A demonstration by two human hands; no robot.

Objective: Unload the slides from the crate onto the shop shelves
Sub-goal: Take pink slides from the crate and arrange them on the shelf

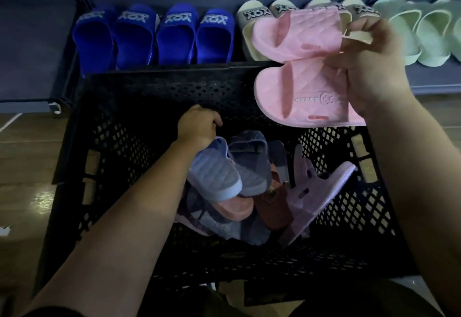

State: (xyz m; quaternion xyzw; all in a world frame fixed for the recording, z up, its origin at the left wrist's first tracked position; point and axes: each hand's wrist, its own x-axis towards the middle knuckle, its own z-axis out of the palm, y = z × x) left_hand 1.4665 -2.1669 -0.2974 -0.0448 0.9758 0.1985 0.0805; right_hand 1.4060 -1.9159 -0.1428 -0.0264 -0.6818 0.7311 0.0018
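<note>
A dark grey shelf (434,77) runs low across the top of the view, carrying a row of slides set side by side with their toes toward the back. From the left stand four blue slides (154,36), then beige slides (252,29) partly hidden, then pale green slides (421,32) at the right edge. In front, on the wooden floor (27,162), sits a black perforated crate (139,97), its far rim close against the shelf edge.
</note>
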